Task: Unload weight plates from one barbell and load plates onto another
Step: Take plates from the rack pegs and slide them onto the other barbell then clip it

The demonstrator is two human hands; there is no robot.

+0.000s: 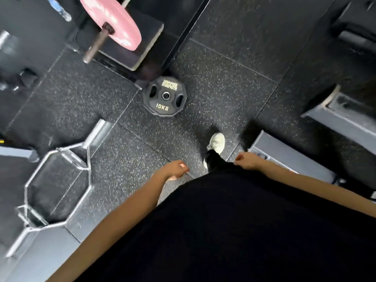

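Nearest the camera, the person's dark top is filling the lower middle of the view, and both bare forearms are reaching forward from it. The left hand (175,168) is hanging with its fingers loosely curled and holding nothing; the right hand (245,160) is doing the same, fingers curled in loosely around nothing. Between the two hands, just beyond them, a foot in a pale shoe (216,142) is standing on the speckled rubber floor (223,92).

To the left of the black 10 kg plate and nearer the camera, a silver hexagonal bar frame (59,180) is lying on the floor, blurred. To the right of the plate, grey metal rack bases (289,157) are sitting on the floor, one close beside the right hand.

The black 10 kg plate (164,96) is lying flat on the floor, well apart from both hands and farther from the camera, a little left of the shoe. Its lettering and two grip slots are facing up, with a metal-ringed hole at the centre.

Beyond the plate and to its left, a pink plate (114,21) is sitting on the sleeve of a barbell (95,46), whose bare end is sticking out toward the camera. Behind the pink plate a dark block (142,47) with a pale edge is resting on the floor, close to the black plate. A water bottle (60,9) is lying at the top left, blurred.
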